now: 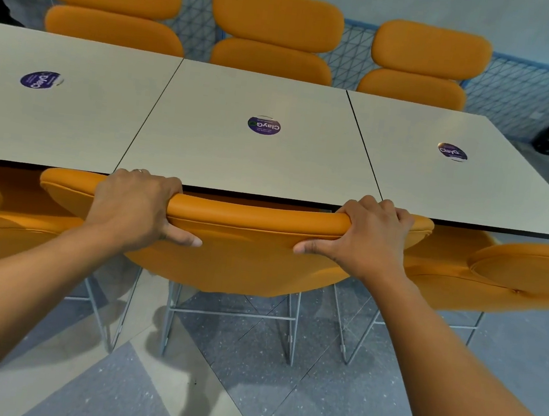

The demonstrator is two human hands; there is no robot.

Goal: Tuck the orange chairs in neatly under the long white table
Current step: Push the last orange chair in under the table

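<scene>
Both my left hand (136,207) and right hand (367,240) hold the middle orange chair (242,265).
I grip its top tight, right at the near edge of the white table (237,162). It looks almost in, so next I push it straight.

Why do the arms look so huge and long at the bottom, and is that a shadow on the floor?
Head view: the wide-angle lens stretches things near the edges, so the forearms look oversized. Head view: soft shadows fall on the floor beneath the middle orange chair, gripped by the left hand and right hand. Head view: the long white table is evenly lit, sharp, without strong glare.
</scene>
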